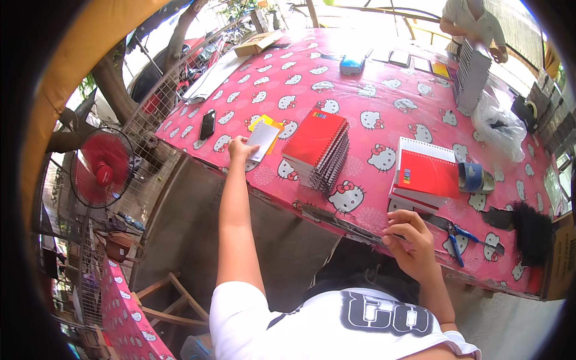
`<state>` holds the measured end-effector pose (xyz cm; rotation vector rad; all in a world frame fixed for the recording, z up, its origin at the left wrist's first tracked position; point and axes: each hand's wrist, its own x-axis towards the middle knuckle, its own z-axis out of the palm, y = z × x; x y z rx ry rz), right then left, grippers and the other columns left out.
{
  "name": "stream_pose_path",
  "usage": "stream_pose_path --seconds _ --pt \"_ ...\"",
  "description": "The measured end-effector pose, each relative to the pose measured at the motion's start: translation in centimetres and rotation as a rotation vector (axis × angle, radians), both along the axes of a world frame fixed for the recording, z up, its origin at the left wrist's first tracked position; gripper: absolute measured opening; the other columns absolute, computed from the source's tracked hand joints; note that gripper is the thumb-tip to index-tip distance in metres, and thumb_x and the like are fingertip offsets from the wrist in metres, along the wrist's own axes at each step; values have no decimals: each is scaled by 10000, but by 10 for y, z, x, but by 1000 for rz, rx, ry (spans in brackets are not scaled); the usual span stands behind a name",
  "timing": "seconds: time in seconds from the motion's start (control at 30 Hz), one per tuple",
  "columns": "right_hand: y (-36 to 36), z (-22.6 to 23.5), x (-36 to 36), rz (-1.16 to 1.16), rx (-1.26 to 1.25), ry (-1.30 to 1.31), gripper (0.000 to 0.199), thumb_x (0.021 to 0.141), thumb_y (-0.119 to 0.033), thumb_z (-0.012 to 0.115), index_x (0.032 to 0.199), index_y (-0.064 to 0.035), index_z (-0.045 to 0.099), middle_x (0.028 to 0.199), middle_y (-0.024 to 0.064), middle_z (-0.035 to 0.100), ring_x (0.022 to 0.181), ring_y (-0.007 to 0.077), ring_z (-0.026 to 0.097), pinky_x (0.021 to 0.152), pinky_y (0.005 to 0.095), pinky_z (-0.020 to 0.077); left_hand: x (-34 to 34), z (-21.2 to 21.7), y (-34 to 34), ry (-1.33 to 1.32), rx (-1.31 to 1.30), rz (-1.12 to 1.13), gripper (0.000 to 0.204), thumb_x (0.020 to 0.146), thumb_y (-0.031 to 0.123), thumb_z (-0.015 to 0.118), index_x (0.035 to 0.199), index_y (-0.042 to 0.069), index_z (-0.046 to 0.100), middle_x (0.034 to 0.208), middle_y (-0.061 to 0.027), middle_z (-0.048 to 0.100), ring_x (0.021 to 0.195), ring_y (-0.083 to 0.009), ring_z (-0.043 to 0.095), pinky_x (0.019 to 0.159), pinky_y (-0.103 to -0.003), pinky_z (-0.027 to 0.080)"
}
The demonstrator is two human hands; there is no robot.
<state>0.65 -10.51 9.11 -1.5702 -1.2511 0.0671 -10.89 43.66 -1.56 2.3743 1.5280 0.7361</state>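
Note:
My left hand (240,149) reaches out to a small white spiral notepad (263,138), with the thumb on top of it and the other fingers at its left edge. A yellow-orange card or cover (273,127) shows from under the pad. To the right stands a stack of red spiral notebooks (315,139), their black coils facing right. My right hand (414,243) hovers by the near table edge, fingers loosely bent and apart, nothing visible in them. Just beyond it lies a second pile of red notebooks (427,174), with a white-paged one partly uncovered.
Blue-handled pliers (459,241) and a bundle of black coils (533,233) lie at the right, near a blue roll (476,178). A black phone (207,124) is at the left. Beyond a tall notebook stack (472,78) stands another person (475,27). A red fan (103,169) stands at the far left.

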Motion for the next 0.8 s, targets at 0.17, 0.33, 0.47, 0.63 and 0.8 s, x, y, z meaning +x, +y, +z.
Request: stream_pose_path --seconds 0.17,0.33,0.47,0.63,0.8 --pt "-15 -1 -3 26 35 61 139 773 -21 708 890 -11 634 1032 142 591 900 245 620 750 301 527 -50 5 61 -35 -219 58 489 499 150 914 875 50 616 845 -77 663 720 -148 616 643 -321 512" --pt "-56 -8 9 -20 89 351 96 821 -53 682 886 2 636 1005 143 604 954 228 609 789 312 499 -33 113 -31 -544 100 -556 301 659 -52 778 737 80 519 843 -75 675 771 -147 633 710 -336 514" --pt "-34 9 11 164 170 611 117 856 -78 657 893 31 631 1022 134 609 979 205 582 830 315 458 -44 212 -176 -392 761 -905 275 654 -80 713 647 131 536 794 35 715 855 -160 670 1098 -439 225" --pt "0 38 -2 184 142 425 208 839 -92 672 1005 19 610 1001 120 602 954 214 580 844 351 458 -12 227 -276 -373 841 -1150 257 671 -31 711 615 132 520 765 44 707 843 -158 667 1115 -483 196" --pt "-15 43 1 -172 318 -394 282 771 -29 700 1042 -29 621 935 105 617 840 242 608 720 357 494 21 214 -354 -444 498 -1375 210 665 -20 730 718 111 575 764 12 697 788 -167 661 1083 -492 249"
